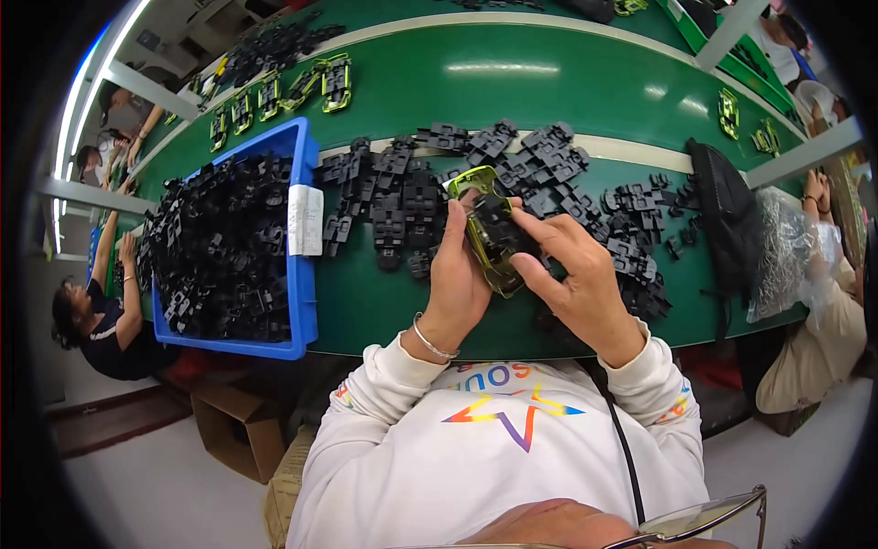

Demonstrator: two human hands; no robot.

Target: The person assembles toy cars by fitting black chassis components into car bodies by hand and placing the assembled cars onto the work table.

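Observation:
My left hand (455,285) is closed round the side of a yellow-green toy car body shell (477,179), held tilted above the table's front edge. A black plastic part (499,227) sits within the shell. With thumb and index finger, my right hand (578,273) grips this black part from the right. Part of the shell is hidden behind my fingers. Just beyond my hands, loose black plastic parts (402,206) lie in a wide heap on the green table (384,297).
At the left stands a blue bin (305,316) heaped with black parts. Several yellow-green shells with black parts (336,82) line the far belt (512,82). A black bag (727,215) and clear plastic bag (786,247) lie at right. Other people sit on both sides.

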